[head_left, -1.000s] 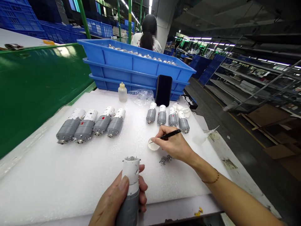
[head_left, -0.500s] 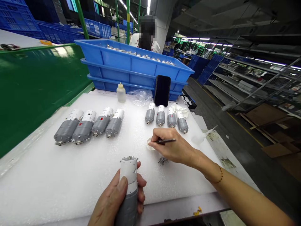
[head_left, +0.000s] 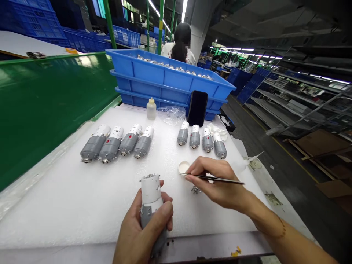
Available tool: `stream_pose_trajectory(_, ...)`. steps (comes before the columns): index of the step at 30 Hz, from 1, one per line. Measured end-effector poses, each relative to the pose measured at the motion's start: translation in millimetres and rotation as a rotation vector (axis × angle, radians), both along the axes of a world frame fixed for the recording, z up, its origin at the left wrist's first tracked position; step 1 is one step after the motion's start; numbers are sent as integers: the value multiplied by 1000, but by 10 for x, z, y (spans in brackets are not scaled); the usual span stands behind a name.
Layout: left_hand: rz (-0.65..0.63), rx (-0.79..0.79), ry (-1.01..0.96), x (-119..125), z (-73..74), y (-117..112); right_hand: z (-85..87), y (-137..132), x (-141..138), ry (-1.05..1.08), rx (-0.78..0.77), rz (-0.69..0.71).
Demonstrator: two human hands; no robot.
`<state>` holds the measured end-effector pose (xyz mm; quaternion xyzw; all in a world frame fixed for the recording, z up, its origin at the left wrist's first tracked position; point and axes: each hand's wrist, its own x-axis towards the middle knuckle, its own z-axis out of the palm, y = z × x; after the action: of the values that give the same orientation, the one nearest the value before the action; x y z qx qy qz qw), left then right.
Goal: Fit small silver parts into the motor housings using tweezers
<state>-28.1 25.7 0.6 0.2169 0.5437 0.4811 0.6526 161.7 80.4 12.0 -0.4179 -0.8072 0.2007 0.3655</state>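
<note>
My left hand (head_left: 147, 227) is wrapped around a grey-and-white cylindrical model (head_left: 151, 192), its white end up, near the front edge of the foam sheet. Small studs stick out around its top. In my right hand (head_left: 217, 179) is a pair of slim dark tweezers (head_left: 222, 179), pinched, the tip pointing left. That tip is at the near edge of a small round white dish (head_left: 183, 167); whether it grips anything is too small to tell. Just below the right hand lies a little pile of tiny metal parts (head_left: 195, 190), partly covered by the fingers.
Similar models lie in a left group (head_left: 110, 148) and a right group (head_left: 194, 140) on the white foam sheet (head_left: 90, 205). Behind stand a squeeze bottle (head_left: 151, 110), a plastic bag (head_left: 173, 114), a phone (head_left: 197, 109) and stacked blue crates (head_left: 165, 79). A person (head_left: 180, 46) sits beyond.
My right hand has drawn back from the dish toward the right, uncovering it and the tweezers' tip. The left thumb has shifted across the model, which has turned, showing a different side.
</note>
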Motion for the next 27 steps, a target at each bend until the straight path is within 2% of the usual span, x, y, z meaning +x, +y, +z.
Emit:
stream_pose_trajectory(5,13,-21,-23,115,29,57,117,-379,-159,236,-68,-134)
stream_pose_trajectory(11,-14,21,-53,175,6,22,138,-526,-225,249,-7,-122)
stream_pose_trajectory(16,-1,-63,-180,177,56,21,179,-561,-241,254,34,-65)
stream_pose_trajectory(18,9,-105,-262,167,64,32,185,-570,-242,300,-10,-77)
stream_pose_trajectory(22,-48,-128,-412,133,33,58,183,-567,-232,444,-222,-108)
stream_pose_trajectory(27,-142,-161,-443,68,-35,82,191,-537,-212,527,-356,-93)
